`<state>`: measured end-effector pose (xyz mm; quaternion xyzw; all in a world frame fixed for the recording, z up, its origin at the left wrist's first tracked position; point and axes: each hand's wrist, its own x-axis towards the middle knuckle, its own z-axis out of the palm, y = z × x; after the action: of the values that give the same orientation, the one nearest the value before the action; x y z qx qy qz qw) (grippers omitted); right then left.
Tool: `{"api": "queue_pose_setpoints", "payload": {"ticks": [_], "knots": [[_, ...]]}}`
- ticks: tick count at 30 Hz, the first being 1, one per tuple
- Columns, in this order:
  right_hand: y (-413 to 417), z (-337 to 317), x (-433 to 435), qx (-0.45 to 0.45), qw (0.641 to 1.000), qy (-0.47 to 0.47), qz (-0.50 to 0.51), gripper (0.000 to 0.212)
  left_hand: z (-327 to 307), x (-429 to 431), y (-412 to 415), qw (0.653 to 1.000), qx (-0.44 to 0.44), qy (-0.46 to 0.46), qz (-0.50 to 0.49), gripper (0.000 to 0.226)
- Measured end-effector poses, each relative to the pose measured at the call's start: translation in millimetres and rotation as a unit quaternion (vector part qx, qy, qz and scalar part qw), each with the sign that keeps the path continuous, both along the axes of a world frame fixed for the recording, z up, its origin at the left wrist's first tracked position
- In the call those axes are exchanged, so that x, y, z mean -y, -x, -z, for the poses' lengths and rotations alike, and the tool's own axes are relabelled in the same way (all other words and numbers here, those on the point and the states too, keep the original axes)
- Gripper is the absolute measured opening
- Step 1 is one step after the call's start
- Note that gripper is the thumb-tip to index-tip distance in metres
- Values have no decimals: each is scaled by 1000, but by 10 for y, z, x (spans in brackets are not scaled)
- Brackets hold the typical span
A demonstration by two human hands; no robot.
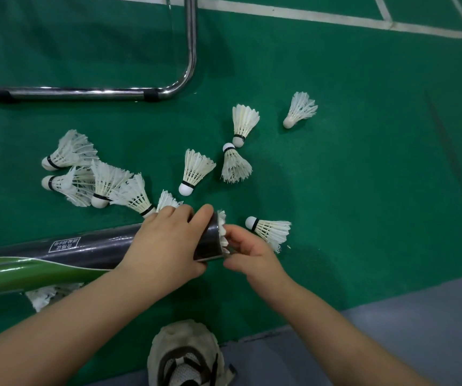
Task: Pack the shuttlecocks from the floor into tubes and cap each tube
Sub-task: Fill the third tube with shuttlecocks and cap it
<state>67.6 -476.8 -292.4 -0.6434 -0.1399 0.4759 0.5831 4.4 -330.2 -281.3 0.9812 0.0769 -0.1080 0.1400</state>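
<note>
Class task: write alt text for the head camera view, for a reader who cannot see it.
A person's left hand holds a dark tube lying on its side while the right hand pushes a white shuttlecock into its open end. About ten more loose shuttlecocks lie scattered on the green court floor beyond the hands.

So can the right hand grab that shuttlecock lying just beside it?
Probably yes. The shuttlecock lies on open green floor right next to the right hand, nothing between them. But that hand is busy pushing feathers into the tube, so it must let go first.
</note>
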Motion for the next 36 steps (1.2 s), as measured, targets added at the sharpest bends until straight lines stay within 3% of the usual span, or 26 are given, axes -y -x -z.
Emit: {"api": "queue_pose_setpoints", "payload": {"ticks": [6,11,14,16,19,23,26,30,34,36], "knots": [[-129,-164,-89,-46,992,30,-111,71,-73,-20,-5,1000,7,-16,-6,77],[-207,-252,-244,-14,963,129,-236,47,-20,-50,56,999,17,-27,11,94],[-231,-271,-341,-1,953,139,-269,42,-17,-53,59,998,48,-29,7,99],[-200,-251,-389,-16,967,118,-224,33,-33,-67,33,998,58,-26,-1,96],[-142,-199,-353,-16,996,63,-62,16,-32,-75,-32,998,54,-9,-16,93],[-213,-186,-122,0,991,25,129,11,-114,-17,-101,1000,14,-3,-9,83],[-259,-119,-11,61,972,51,221,25,-95,6,-136,1000,2,-14,-4,81],[-254,30,93,204,942,94,250,19,-23,61,-159,1000,-15,-10,-2,80],[-310,229,277,356,868,235,254,6,25,70,-190,1000,-6,-18,0,79],[-334,351,375,370,831,329,252,26,34,66,-212,1000,-4,-18,-6,79]]}}
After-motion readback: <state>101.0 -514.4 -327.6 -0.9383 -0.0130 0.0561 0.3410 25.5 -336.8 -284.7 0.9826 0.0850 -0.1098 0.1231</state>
